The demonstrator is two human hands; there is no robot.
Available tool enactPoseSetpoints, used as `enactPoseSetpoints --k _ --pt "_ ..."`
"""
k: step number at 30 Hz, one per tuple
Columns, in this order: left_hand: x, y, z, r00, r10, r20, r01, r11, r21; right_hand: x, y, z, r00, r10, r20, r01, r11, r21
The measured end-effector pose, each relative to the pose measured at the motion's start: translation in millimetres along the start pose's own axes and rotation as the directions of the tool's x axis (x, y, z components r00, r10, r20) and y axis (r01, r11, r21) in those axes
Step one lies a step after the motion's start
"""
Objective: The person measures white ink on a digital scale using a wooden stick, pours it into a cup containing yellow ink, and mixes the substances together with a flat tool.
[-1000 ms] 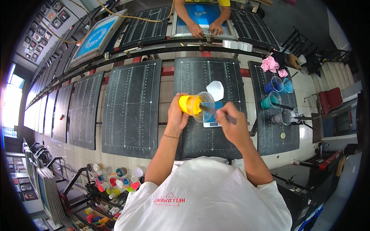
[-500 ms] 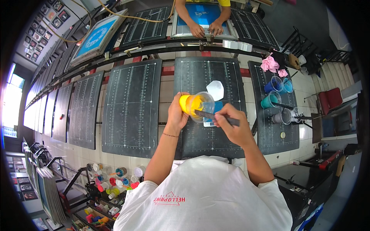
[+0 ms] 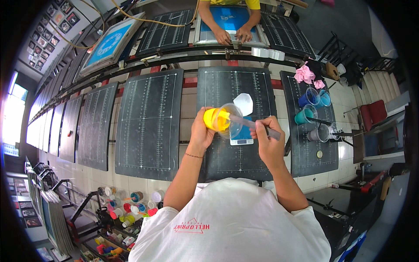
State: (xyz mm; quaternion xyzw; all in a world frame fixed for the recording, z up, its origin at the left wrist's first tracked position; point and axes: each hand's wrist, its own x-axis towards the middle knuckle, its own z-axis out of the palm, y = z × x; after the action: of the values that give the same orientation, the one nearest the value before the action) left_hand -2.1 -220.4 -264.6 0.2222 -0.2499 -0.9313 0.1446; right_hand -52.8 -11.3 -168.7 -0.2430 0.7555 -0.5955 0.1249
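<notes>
My left hand [image 3: 203, 129] is closed round a tilted clear plastic cup [image 3: 232, 112] with thick yellow ink [image 3: 214, 118] in its bottom. In my right hand [image 3: 269, 142] is a dark grey spatula [image 3: 251, 124], its tip reaching into the cup and coated with yellow. Below the cup, partly covered by it, a small blue-topped digital scale [image 3: 241, 136] lies on a black gridded board [image 3: 218, 87]. A white sheet with cut corners [image 3: 243, 104] lies on the board just beyond the cup.
To the right, another board [image 3: 314, 157] carries tubs of blue [image 3: 308, 97] and teal ink [image 3: 304, 116], a grey-looking cup [image 3: 321, 132] and pink cloth [image 3: 305, 74]. Across the rail, a co-worker's hands [image 3: 233, 36] rest at a blue screen frame [image 3: 214, 31]. Several ink containers [image 3: 131, 205] stand at lower left.
My right hand has moved right and slightly down, drawing the spatula partly back. Its tip now shows yellow ink on it. The left hand and cup have barely shifted.
</notes>
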Motion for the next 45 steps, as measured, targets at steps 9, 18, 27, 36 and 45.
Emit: enactPoseSetpoints --k 9,18,27,36,45 --pt "6.0 -2.4 -4.3 0.999 -0.033 0.02 0.031 0.995 0.099 3.5 4.4 -3.6 0.977 -0.055 0.207 0.079 0.991 -0.112" --pt "0.0 -11.3 -7.7 0.999 -0.043 -0.028 0.043 0.999 0.008 -1.3 1.3 3.5 0.999 0.047 -0.018 -0.042 0.975 0.217" --pt "-3.6 -8.0 3.7 0.999 -0.047 0.0 0.047 0.999 -0.025 3.9 5.0 -0.5 0.996 -0.074 -0.041 0.071 0.995 -0.068" --pt "2.0 -21.4 -6.1 0.997 -0.07 0.035 0.069 0.997 0.029 -2.7 3.9 -6.0 0.997 0.0 0.074 0.004 0.999 -0.054" --pt "4.6 -29.9 -3.4 0.996 -0.092 0.021 0.092 0.995 -0.037 -4.9 5.8 -3.0 0.987 -0.057 -0.149 0.066 0.996 0.055"
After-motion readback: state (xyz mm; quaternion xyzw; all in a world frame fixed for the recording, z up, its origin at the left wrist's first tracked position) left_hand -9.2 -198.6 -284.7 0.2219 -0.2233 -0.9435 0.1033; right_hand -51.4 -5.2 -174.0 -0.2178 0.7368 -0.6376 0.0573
